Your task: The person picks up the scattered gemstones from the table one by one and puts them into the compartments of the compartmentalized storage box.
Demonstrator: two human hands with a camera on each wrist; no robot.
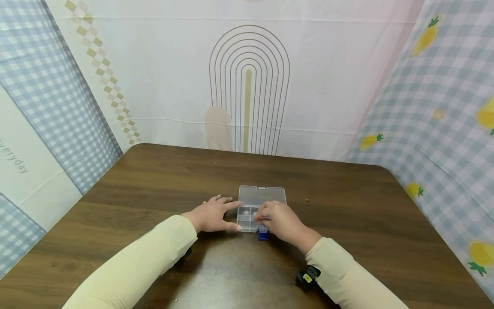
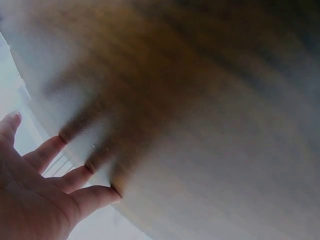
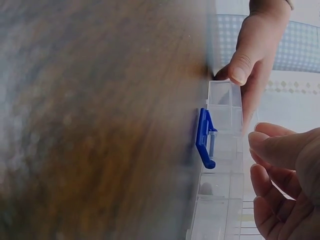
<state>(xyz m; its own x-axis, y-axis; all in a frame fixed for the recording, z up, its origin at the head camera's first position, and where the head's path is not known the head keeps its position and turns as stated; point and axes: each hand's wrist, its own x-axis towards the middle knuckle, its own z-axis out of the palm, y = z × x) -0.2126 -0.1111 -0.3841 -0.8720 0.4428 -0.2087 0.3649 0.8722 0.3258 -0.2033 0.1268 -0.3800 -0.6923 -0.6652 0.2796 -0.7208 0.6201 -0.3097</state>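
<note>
A small clear plastic compartment box [image 1: 254, 210] lay near the middle of the brown wooden bench [image 1: 347, 214], just below the centre of the head view, its transparent lid [image 1: 262, 194] folded open and lying flat on the far side. The left hand [image 1: 212, 214] rested flat beside the box's left edge, fingers straight and spread, the thumb tip touching the near left corner; the left wrist view showed those fingertips [image 2: 90, 167] pressed on the wood. The right hand [image 1: 278, 221] hovered over the right compartments with its fingers bent, and whether it pinched anything could not be told. A blue latch [image 3: 205, 137] stuck out from the near wall of the box, seen at the centre of the right wrist view. Small pale round pieces [image 1: 245, 210] sat in some compartments. The box looked light, stiff and rather slick, likely to slide on the wood unless steadied, and its thin walls seemed somewhat brittle; the outer side walls or corners seemed the best places to hold it, away from the latch and the hinged lid. A tiny brownish speck [image 1: 307, 199] lay on the bench right of the box.
</note>
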